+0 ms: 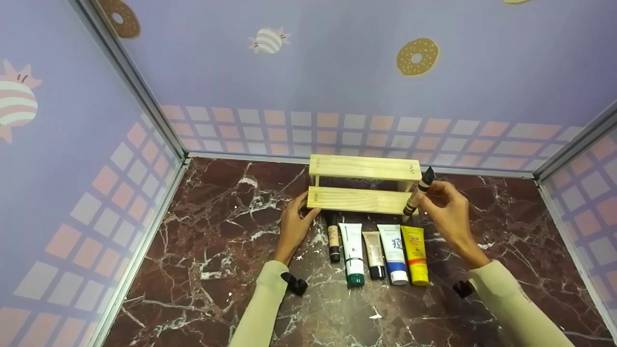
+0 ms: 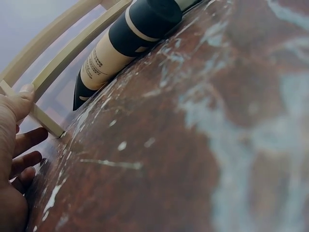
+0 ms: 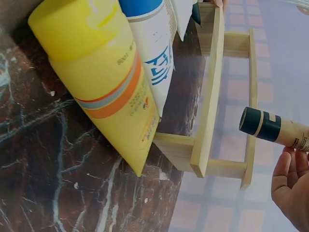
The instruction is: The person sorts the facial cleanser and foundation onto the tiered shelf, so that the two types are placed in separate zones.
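Two tiers make up the small wooden rack [image 1: 362, 185] at the back of the marble counter [image 1: 193, 270], and we take it as our landmark. Our left hand [image 1: 295, 222] rests against the rack's left end, thumb on the lower shelf's edge and fingers loosely bent, holding nothing; it seems placed there to steady the light frame. Our right hand [image 1: 446, 207] pinches a slim beige tube with a dark cap [image 1: 418, 192] in its fingertips, raised and tilted just at the rack's right end, level with the shelves. Five more tubes lie side by side on the counter directly in front of the rack: a dark-capped one [image 1: 333, 237], a green-capped white one [image 1: 352, 253], a beige one [image 1: 374, 247], a blue-capped one [image 1: 394, 252] and a yellow one [image 1: 416, 254].
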A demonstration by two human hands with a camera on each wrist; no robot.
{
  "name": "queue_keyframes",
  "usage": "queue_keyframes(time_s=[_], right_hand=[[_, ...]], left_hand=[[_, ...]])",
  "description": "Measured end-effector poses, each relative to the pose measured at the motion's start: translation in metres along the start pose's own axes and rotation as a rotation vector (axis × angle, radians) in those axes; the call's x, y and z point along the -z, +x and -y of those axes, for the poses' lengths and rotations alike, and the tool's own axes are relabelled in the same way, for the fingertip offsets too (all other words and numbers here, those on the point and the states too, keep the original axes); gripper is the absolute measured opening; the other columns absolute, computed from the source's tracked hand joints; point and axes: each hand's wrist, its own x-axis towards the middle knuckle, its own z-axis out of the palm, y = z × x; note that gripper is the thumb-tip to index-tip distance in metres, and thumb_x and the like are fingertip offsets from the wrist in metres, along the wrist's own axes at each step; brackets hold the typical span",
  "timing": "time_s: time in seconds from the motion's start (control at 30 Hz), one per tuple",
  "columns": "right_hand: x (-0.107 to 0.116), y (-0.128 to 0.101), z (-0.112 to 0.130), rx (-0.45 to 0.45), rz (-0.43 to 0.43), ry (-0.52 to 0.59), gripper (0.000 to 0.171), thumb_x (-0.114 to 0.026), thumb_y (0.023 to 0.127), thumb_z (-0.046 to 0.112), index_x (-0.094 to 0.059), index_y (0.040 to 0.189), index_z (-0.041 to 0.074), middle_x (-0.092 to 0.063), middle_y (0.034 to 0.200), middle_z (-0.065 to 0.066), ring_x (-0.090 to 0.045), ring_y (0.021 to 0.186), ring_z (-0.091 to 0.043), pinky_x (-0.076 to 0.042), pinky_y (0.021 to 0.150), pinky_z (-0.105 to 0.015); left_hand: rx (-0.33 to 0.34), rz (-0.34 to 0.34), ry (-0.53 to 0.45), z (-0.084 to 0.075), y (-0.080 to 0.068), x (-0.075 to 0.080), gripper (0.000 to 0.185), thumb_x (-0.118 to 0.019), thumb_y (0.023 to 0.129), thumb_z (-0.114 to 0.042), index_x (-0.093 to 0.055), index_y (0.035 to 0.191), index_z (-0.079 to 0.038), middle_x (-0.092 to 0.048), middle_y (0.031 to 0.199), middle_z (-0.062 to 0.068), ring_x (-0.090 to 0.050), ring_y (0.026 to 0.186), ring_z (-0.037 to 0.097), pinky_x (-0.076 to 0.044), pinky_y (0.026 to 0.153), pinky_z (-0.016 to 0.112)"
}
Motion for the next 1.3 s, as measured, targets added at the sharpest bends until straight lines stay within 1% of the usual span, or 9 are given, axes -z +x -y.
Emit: queue_keyframes(time_s=[0.2,0.4,0.57,0.7,0.83,0.93,1.1,1.2,1.3], right_hand=[[-0.004,0.005,0.007,-0.011,0.007,0.010,0.027,-0.083,0.096,0.000,-0.072,0.119,-0.008,-0.075,0.112,-0.021,-0.073,0.097,-0.011,-0.057,0.090,-0.019],[-0.009,0.009,0.013,-0.002,0.018,0.035,0.026,-0.083,0.097,0.000,-0.071,0.118,-0.009,-0.075,0.112,-0.021,-0.073,0.099,-0.012,-0.057,0.092,-0.019],[-0.016,0.011,0.016,0.004,0.026,0.040,0.027,-0.083,0.097,0.000,-0.071,0.118,-0.010,-0.074,0.113,-0.021,-0.072,0.100,-0.011,-0.057,0.094,-0.019],[-0.019,0.013,0.018,0.004,0.033,0.031,0.027,-0.083,0.097,0.000,-0.071,0.119,-0.010,-0.074,0.114,-0.020,-0.072,0.100,-0.010,-0.057,0.094,-0.018],[-0.021,0.016,0.020,0.002,0.038,0.029,0.028,-0.083,0.097,0.002,-0.070,0.119,-0.010,-0.075,0.114,-0.021,-0.072,0.100,-0.011,-0.057,0.094,-0.019],[-0.023,0.018,0.021,0.006,0.046,0.028,0.028,-0.083,0.097,0.002,-0.070,0.119,-0.011,-0.074,0.113,-0.021,-0.072,0.100,-0.011,-0.057,0.094,-0.019],[-0.028,0.021,0.024,0.019,0.041,0.054,0.027,-0.083,0.096,-0.001,-0.071,0.119,-0.011,-0.074,0.112,-0.020,-0.072,0.099,-0.011,-0.057,0.094,-0.020],[-0.035,0.023,0.024,0.020,0.060,0.082,0.028,-0.083,0.097,-0.001,-0.070,0.119,-0.011,-0.074,0.113,-0.022,-0.073,0.099,-0.014,-0.058,0.093,-0.022],[-0.044,0.026,0.026,0.020,0.087,0.094,0.029,-0.084,0.097,0.001,-0.070,0.119,-0.010,-0.075,0.112,-0.023,-0.073,0.097,-0.018,-0.059,0.091,-0.024]], left_hand=[[0.041,0.030,-0.005,-0.002,-0.002,0.001,0.069,-0.082,0.102,-0.030,-0.055,0.161,-0.005,-0.059,0.150,0.023,-0.063,0.137,0.037,-0.042,0.120,0.058],[0.018,0.023,0.031,-0.001,-0.003,0.001,0.070,-0.080,0.104,-0.029,-0.053,0.162,-0.003,-0.059,0.151,0.025,-0.057,0.141,0.042,-0.039,0.121,0.062],[-0.017,0.008,0.049,0.001,-0.002,0.001,0.068,-0.081,0.103,-0.027,-0.055,0.161,-0.001,-0.062,0.150,0.026,-0.060,0.139,0.043,-0.039,0.121,0.061],[-0.012,0.011,0.038,0.000,-0.002,0.001,0.069,-0.081,0.103,-0.027,-0.054,0.161,-0.002,-0.063,0.151,0.024,-0.059,0.141,0.041,-0.039,0.123,0.059],[-0.020,0.009,0.032,-0.001,-0.001,-0.003,0.069,-0.081,0.103,-0.028,-0.055,0.161,-0.002,-0.063,0.151,0.023,-0.060,0.141,0.041,-0.042,0.121,0.057],[-0.042,0.004,0.026,-0.001,-0.002,-0.007,0.069,-0.082,0.103,-0.028,-0.055,0.161,-0.001,-0.064,0.150,0.024,-0.063,0.138,0.040,-0.046,0.118,0.056],[-0.078,0.021,0.006,0.000,0.000,-0.010,0.070,-0.081,0.103,-0.027,-0.054,0.161,0.002,-0.066,0.148,0.024,-0.066,0.135,0.038,-0.050,0.116,0.052],[-0.079,0.020,-0.006,0.001,0.001,-0.007,0.069,-0.080,0.104,-0.025,-0.053,0.161,0.003,-0.065,0.149,0.025,-0.068,0.133,0.036,-0.051,0.115,0.051],[-0.061,0.017,-0.004,0.002,0.000,-0.001,0.069,-0.081,0.104,-0.024,-0.053,0.161,0.001,-0.064,0.150,0.025,-0.069,0.132,0.036,-0.051,0.115,0.050]])
